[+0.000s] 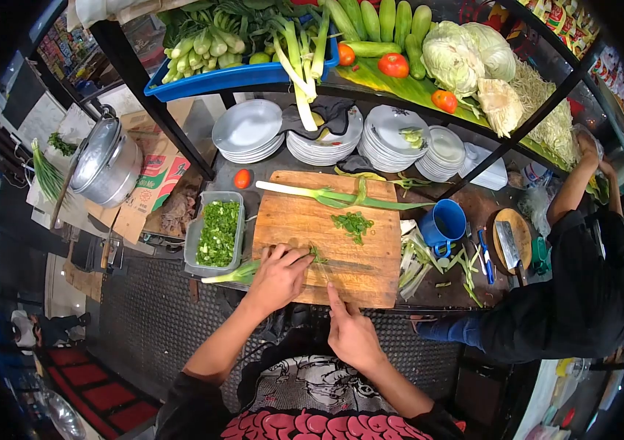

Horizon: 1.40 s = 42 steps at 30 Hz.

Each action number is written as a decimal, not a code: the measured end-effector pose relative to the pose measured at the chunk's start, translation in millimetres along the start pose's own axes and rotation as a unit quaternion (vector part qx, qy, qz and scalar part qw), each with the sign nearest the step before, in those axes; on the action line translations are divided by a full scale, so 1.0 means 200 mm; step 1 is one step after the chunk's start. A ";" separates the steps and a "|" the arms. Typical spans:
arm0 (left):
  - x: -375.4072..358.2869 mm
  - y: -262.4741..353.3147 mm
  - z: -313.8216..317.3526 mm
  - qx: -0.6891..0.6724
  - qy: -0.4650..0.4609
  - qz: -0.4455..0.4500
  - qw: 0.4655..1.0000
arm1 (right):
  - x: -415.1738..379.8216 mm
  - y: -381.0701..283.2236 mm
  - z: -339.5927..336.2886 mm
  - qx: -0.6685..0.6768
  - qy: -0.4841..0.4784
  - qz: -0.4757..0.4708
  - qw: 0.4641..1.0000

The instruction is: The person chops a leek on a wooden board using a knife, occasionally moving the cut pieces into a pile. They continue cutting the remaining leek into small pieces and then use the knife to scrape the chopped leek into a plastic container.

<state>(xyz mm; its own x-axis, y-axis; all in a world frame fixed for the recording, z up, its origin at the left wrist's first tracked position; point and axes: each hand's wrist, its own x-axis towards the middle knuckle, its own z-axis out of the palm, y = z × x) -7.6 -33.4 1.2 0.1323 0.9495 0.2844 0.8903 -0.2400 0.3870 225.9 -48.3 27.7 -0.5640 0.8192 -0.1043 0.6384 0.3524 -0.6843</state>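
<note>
My left hand [279, 275] presses down on a bunch of spring onions [235, 274] lying across the near edge of the wooden cutting board [370, 273]. My right hand [352, 334] grips a knife whose blade [320, 270] points up to the cut ends by my left fingers. A small pile of chopped greens [354, 223] lies near the board's middle. A long whole spring onion [334, 195] lies along the far edge.
A clear tub of chopped greens [217, 233] sits left of the board, a blue mug [442, 224] right of it. Stacked white plates [247, 130] stand behind. Another person in black [583, 293] leans at the right, near a cleaver [508, 246] on a round board.
</note>
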 end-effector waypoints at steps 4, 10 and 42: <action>-0.02 0.00 -0.06 0.031 -0.044 0.042 0.998 | 0.01 0.00 0.03 -0.016 0.009 -0.011 1.000; -0.01 0.00 -0.17 0.031 -0.099 0.054 0.993 | 0.02 -0.01 0.02 -0.036 0.002 0.000 0.999; -0.01 -0.07 -0.13 0.020 -0.114 0.101 0.988 | 0.00 -0.04 0.16 -0.030 0.070 0.009 0.997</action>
<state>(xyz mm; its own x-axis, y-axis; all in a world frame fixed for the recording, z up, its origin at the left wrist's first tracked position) -31.8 -36.2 17.4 0.3991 0.9053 0.1452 0.8522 -0.4247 0.3056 204.0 -66.3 9.3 -0.4764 0.8792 -0.0121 0.6802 0.3598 -0.6387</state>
